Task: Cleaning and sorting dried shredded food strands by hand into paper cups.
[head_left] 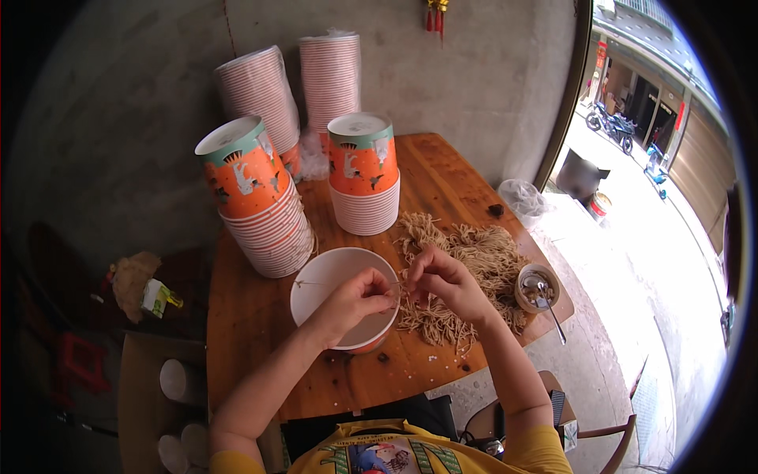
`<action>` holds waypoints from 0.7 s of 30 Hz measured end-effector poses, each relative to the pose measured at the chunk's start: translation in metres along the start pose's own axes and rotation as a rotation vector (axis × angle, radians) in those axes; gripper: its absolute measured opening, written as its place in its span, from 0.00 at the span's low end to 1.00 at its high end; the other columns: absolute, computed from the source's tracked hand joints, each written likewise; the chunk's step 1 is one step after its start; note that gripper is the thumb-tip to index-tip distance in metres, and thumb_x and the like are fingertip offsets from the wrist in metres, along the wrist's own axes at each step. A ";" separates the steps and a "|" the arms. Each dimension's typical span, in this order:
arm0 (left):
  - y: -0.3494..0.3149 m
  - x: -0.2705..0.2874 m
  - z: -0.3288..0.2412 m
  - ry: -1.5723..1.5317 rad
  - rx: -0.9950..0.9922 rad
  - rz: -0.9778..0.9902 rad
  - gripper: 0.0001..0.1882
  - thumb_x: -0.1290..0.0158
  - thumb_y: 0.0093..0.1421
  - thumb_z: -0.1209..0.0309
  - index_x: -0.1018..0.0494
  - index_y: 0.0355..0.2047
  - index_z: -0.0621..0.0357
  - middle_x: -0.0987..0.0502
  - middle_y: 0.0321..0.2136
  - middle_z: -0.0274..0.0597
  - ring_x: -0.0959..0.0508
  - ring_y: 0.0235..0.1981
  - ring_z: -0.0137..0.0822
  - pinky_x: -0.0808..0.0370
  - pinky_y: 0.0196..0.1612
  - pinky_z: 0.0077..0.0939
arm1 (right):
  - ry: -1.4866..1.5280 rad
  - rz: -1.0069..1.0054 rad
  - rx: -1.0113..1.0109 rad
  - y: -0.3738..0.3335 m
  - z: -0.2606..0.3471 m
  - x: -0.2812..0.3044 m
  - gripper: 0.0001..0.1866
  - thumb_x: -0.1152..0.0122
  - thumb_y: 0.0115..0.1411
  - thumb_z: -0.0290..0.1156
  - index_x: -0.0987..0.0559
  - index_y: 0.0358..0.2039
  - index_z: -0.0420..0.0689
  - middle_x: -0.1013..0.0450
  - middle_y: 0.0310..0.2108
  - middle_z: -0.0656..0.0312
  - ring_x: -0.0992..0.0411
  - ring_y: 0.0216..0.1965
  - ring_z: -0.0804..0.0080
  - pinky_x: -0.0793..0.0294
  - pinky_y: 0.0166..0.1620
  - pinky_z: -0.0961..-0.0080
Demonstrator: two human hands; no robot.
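A white-lined paper bucket [320,310] stands mouth up on the wooden table in front of me. Over its mouth my left hand [362,302] is closed in a pinch. My right hand [444,283], also pinched, is just right of the rim, above the edge of a tangled pile of beige string [485,257]. A thin strand [316,283] runs across the bucket's mouth, passes the left hand and reaches toward the right fingertips. Both pinches appear to be on this strand, though the fingers partly cover it.
Upside-down stacks of orange and green paper buckets [363,166] stand behind, with taller wrapped stacks [330,79] by the wall. At the right table edge sits a bowl [527,304] with a spoon [554,314]. A cardboard box [142,371] with white tubs is lower left.
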State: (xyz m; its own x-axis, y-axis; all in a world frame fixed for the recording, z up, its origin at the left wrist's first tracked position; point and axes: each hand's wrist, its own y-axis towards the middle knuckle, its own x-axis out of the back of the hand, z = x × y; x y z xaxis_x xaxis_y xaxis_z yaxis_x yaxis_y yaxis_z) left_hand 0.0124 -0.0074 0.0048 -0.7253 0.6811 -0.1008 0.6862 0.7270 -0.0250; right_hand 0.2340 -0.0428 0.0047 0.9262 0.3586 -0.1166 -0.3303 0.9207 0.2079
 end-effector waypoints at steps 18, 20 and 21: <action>0.017 -0.003 0.003 -0.230 0.256 0.048 0.05 0.49 0.59 0.76 0.31 0.36 0.56 0.28 0.29 0.33 0.28 0.28 0.24 0.30 0.33 0.17 | -0.545 -0.247 -0.036 -0.018 -0.011 -0.021 0.07 0.33 0.54 0.28 0.24 0.30 0.41 0.35 0.30 0.64 0.32 0.28 0.74 0.31 0.33 0.77; 0.018 -0.003 0.002 -0.337 0.340 0.055 0.05 0.49 0.59 0.76 0.31 0.36 0.55 0.27 0.28 0.33 0.27 0.27 0.25 0.30 0.32 0.17 | -0.455 -0.259 -0.068 -0.021 -0.017 -0.023 0.07 0.34 0.55 0.28 0.24 0.29 0.40 0.35 0.31 0.67 0.34 0.30 0.80 0.32 0.34 0.81; 0.019 -0.002 0.002 -0.359 0.373 0.053 0.05 0.50 0.59 0.76 0.31 0.35 0.54 0.27 0.29 0.33 0.27 0.27 0.26 0.29 0.31 0.18 | -0.364 -0.271 -0.099 -0.023 -0.019 -0.025 0.07 0.34 0.56 0.27 0.24 0.29 0.40 0.36 0.32 0.69 0.35 0.31 0.85 0.34 0.35 0.86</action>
State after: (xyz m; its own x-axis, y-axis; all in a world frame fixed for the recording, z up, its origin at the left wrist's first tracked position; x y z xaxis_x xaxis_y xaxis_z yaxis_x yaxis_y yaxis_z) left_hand 0.0268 0.0045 0.0022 -0.6685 0.5957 -0.4451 0.7426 0.5671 -0.3563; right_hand 0.2150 -0.0697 -0.0153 0.9793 0.0420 0.1979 -0.0670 0.9903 0.1213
